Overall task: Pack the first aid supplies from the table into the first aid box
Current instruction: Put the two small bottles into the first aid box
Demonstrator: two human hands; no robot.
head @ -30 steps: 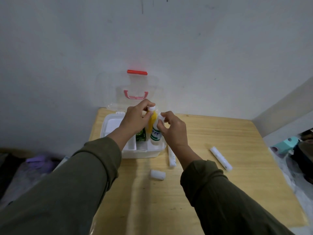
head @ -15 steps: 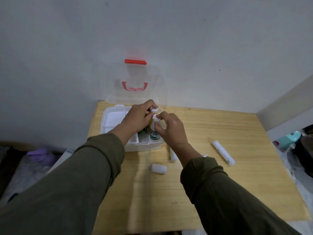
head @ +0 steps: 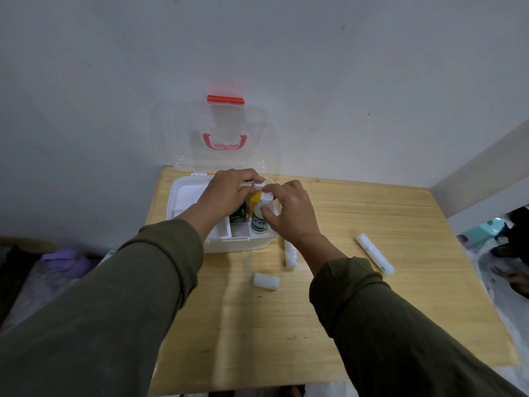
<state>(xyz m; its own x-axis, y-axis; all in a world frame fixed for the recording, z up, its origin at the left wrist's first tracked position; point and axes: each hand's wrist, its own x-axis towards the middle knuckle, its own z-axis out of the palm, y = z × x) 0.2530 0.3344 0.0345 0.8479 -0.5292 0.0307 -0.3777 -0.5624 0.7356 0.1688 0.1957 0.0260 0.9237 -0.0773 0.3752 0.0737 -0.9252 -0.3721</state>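
A white first aid box (head: 183, 193) stands open at the table's back left, its clear lid (head: 214, 124) leaning against the wall. My left hand (head: 226, 193) grips a yellow bottle (head: 254, 198) by its white cap inside the box. My right hand (head: 289, 213) holds a white bottle with a green label (head: 259, 222) upright in the box's right compartment. A dark green packet (head: 238, 216) sits beside them in the box. On the table lie a short white roll (head: 265, 281) and two long white rolls (head: 290, 253) (head: 374, 254).
The wooden table (head: 357, 296) is pushed against a grey wall. A purple object (head: 61, 259) lies on the floor at left. Teal and dark items (head: 486, 233) lie beyond the table's right edge.
Both hands stay at the box with their bottles. The yellow bottle shows more than half a second ago. The camera view has shifted slightly.
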